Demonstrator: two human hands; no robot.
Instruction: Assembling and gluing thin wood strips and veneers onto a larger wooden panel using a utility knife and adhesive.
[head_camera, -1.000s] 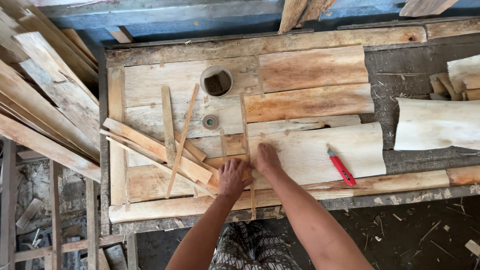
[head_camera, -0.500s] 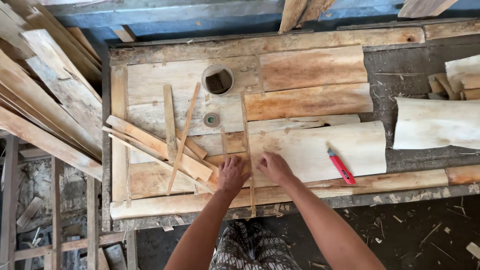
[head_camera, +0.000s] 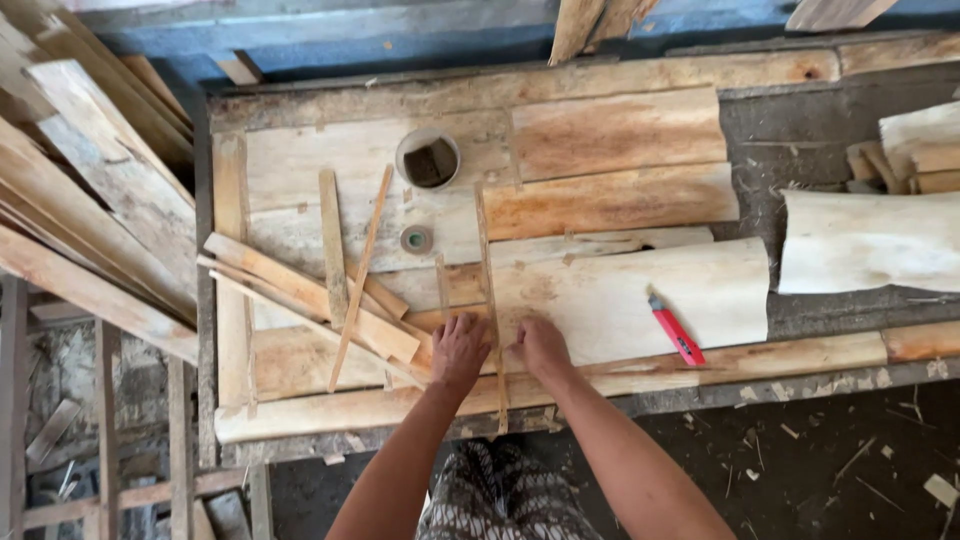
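Rough planks cover the workbench (head_camera: 300, 160) under me. A thin wooden strip (head_camera: 490, 300) runs lengthwise away from me between my hands. My left hand (head_camera: 458, 350) presses flat beside it, fingers loosely spread; my right hand (head_camera: 540, 345) rests against its other side, fingers curled down. A red utility knife (head_camera: 675, 328) lies to the right; a round cup (head_camera: 428, 158) stands farther back.

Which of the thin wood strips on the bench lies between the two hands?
The long upright strip, running between left hand and right hand past the bench's near edge. The other strips lie left of both hands.
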